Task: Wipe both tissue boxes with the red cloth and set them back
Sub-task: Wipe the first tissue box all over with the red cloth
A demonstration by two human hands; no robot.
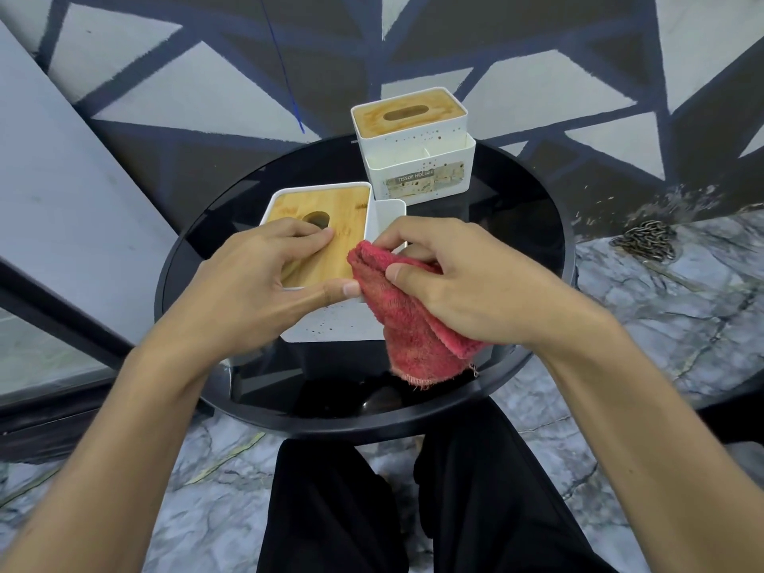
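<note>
One wide-angle view, worn on the person's head, faces forward and steeply down. It sits close above a round black table (pixel 510 225), with the person's legs (pixel 413 510) below it and a patterned wall (pixel 537 88) beyond.

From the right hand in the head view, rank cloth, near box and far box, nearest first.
1. cloth: pinched in the right hand itself.
2. near box: just left of the hand, against the cloth.
3. far box: beyond the hand, at the back of the table.
</note>
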